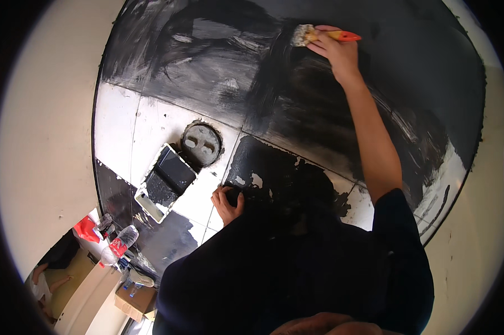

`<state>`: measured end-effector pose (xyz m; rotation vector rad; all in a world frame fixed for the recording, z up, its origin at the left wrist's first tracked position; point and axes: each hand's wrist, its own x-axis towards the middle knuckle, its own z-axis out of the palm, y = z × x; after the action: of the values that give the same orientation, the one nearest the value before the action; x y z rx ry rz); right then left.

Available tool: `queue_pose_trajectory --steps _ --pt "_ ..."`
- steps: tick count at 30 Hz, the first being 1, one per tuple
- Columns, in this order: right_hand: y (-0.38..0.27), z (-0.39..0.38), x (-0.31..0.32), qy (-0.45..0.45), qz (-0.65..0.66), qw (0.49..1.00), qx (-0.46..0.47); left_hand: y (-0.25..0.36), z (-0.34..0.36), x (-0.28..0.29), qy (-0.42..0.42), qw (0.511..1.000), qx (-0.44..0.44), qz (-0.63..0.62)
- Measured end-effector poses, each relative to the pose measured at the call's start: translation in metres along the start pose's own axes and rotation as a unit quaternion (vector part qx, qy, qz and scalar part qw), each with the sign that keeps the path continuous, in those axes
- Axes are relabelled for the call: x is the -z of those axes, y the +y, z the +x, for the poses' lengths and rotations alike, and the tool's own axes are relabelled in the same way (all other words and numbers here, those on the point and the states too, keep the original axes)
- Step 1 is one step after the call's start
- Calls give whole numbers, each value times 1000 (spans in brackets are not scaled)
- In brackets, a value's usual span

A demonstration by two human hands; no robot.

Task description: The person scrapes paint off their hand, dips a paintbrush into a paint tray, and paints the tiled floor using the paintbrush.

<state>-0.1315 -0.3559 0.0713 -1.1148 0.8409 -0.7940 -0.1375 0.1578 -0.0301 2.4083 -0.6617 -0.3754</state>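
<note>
My right hand (341, 53) is stretched far forward and closed around a paintbrush (312, 36) with a yellow and orange-red handle. Its wide, pale, smeared bristles point left against the blackened tile floor (218, 72). Low near my body, my left hand (228, 207) has its fingers curled beside a black patch. Whatever lies between its fingers and thumb is too dark to make out. To the left of that hand, a rectangular white tub (152, 207) smeared with black holds a glossy black coating.
A round grey floor fitting (201, 144) with two lumps sits beyond the tub. Uncoated white tiles (115, 120) surround it. Curved pale walls (51, 106) border the floor. At lower left are a plastic bottle (120, 244), a red bag (86, 229), a cardboard box (133, 300) and another person (42, 287).
</note>
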Motion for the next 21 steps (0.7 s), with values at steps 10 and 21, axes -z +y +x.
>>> queue_pose_trajectory --steps 10,21 --pt "13 -79 135 150 -156 976 -8 2 0 7 5 1000 26 9" --pt "-6 -33 100 200 -713 671 32 -4 1 -2 1 1000 0 14"
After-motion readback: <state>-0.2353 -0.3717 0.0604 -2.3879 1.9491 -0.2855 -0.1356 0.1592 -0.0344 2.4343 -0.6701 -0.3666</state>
